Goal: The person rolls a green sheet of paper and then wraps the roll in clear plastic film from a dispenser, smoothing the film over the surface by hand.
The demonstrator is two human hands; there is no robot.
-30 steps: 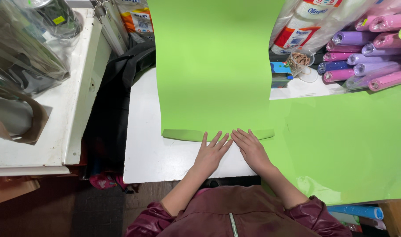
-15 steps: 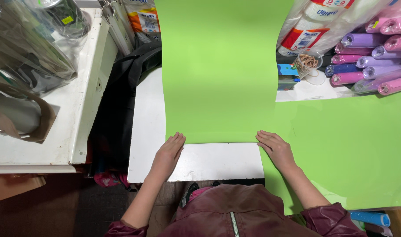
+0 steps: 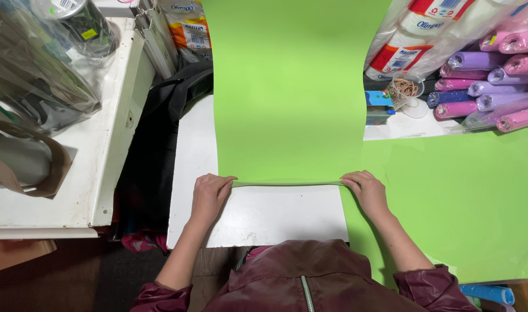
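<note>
Hands apart at the ends of the green sheet's point(image 3: 290, 98) near fold.
Left hand point(image 3: 209, 196) and right hand point(image 3: 365, 189), side by side a second ago, now each pinch an end of the folded edge, lifted slightly off the white bench point(image 3: 275, 216); the crease looks run out. Purple rolls point(image 3: 483, 86) lie well apart.

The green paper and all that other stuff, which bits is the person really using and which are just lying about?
In use:
- green paper sheet, near edge pinched at both corners
- left hand
- right hand
- white table under it

Lying about:
- pink and purple rolls
- rubber bands
- more green paper on the right
- brown paper bag
</note>
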